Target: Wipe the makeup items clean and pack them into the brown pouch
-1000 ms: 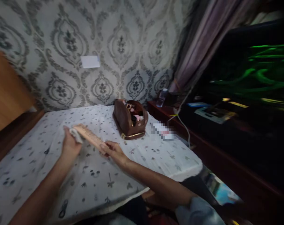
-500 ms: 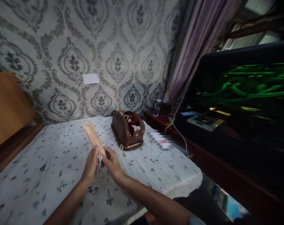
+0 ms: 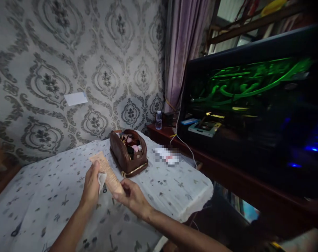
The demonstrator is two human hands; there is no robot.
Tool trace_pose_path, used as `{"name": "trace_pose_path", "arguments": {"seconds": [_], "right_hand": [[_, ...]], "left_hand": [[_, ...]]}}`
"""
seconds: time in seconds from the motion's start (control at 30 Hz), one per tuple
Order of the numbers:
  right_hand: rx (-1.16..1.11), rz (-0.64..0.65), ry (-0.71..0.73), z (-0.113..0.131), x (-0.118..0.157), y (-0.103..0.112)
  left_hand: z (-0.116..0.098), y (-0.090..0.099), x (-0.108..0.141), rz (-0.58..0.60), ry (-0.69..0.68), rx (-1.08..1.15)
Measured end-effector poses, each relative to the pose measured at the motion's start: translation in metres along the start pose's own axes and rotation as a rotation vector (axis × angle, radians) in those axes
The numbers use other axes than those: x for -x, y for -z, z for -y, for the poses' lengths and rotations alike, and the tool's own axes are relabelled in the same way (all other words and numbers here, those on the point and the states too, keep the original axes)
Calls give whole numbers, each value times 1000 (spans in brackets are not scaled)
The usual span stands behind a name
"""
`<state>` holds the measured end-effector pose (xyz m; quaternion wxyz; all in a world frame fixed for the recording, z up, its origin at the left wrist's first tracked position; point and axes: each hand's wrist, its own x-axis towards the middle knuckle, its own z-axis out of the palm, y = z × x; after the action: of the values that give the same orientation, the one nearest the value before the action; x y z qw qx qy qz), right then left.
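Observation:
Both hands hold a long peach-coloured squeeze tube (image 3: 108,174), its printed side turned up, over the patterned cloth. My left hand (image 3: 92,182) grips the tube's far half, with the thumb along its edge. Tucked in that same hand is a crumpled white tissue or cloth (image 3: 101,181). My right hand (image 3: 132,196) pinches the near end of the tube between thumb and fingers. Just beyond, a brown cosmetic bag (image 3: 127,154) stands unzipped, with several small bottles and make-up items inside.
The cloth (image 3: 174,189) covers a table or bed against a patterned wall. A blurred-out white item (image 3: 166,155) lies right of the bag. A clear bottle (image 3: 158,120) stands on a dark red desk (image 3: 153,132). A cable (image 3: 186,150) hangs before a green-lit computer case (image 3: 253,105).
The view has swung to the right. My left hand has shifted from the tube's near end towards its far end, and the hands are farther apart. The tissue shows more.

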<state>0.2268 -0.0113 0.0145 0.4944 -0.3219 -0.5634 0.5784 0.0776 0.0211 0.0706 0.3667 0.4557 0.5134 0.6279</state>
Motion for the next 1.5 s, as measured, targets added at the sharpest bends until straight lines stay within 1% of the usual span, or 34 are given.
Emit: {"name": "trace_pose_path", "arguments": {"seconds": [0.1, 0.17, 0.23, 0.33, 0.4, 0.47, 0.53, 0.6, 0.67, 0.73, 0.8, 0.83, 0.87, 0.93, 1.0, 1.07, 1.1, 1.17, 1.3, 1.37, 1.43, 1.5], "right_hand": [[-21, -38, 26, 8, 1, 9], [-21, -76, 64, 11, 0, 12], [-29, -101, 93, 11, -2, 15], [-12, -116, 110, 11, -7, 21], [14, -128, 131, 14, -13, 27], [23, -131, 169, 19, -20, 36], [26, -127, 215, 29, -31, 48], [45, -142, 263, 41, -42, 62], [71, -197, 310, 53, -52, 78], [96, -283, 335, 61, -60, 94], [120, -377, 340, 63, -63, 109], [129, -419, 339, 61, -64, 116], [138, -458, 335, 59, -64, 122], [156, -512, 320, 51, -62, 132], [172, -533, 298, 43, -59, 140], [187, -545, 274, 35, -58, 146], [194, -551, 266, 32, -58, 149], [212, -561, 258, 27, -58, 153], [266, -554, 266, 22, -59, 156], [315, -552, 280, 22, -59, 156], [387, -542, 305, 24, -57, 154], [463, -530, 340, 26, -57, 153]], "left_hand": [[-2, -13, 2, 173, 82, 99], [-1, -16, 4, 319, 98, 80], [-2, -16, 7, 436, 97, 35], [-9, -18, 6, 523, 90, -44], [-20, -25, 0, 559, 45, -99], [-35, -38, -11, 593, -37, -151], [-51, -54, -26, 602, -136, -192], [-67, -73, -45, 580, -251, -231], [-79, -93, -68, 568, -380, -308], [-86, -111, -93, 547, -568, -456], [-88, -127, -117, 553, -746, -692], [-88, -134, -127, 571, -812, -820], [-86, -139, -137, 606, -867, -942], [-80, -146, -153, 717, -968, -1133], [-73, -148, -165, 869, -1066, -1257], [-67, -149, -174, 992, -1124, -1331], [-65, -149, -177, 1027, -1132, -1352], [-64, -150, -182, 1056, -1114, -1371], [-64, -156, -183, 1106, -1031, -1450], [-64, -159, -180, 1102, -1005, -1548], [-63, -160, -176, 1074, -995, -1643], [-61, -159, -173, 1047, -981, -1682]]}}
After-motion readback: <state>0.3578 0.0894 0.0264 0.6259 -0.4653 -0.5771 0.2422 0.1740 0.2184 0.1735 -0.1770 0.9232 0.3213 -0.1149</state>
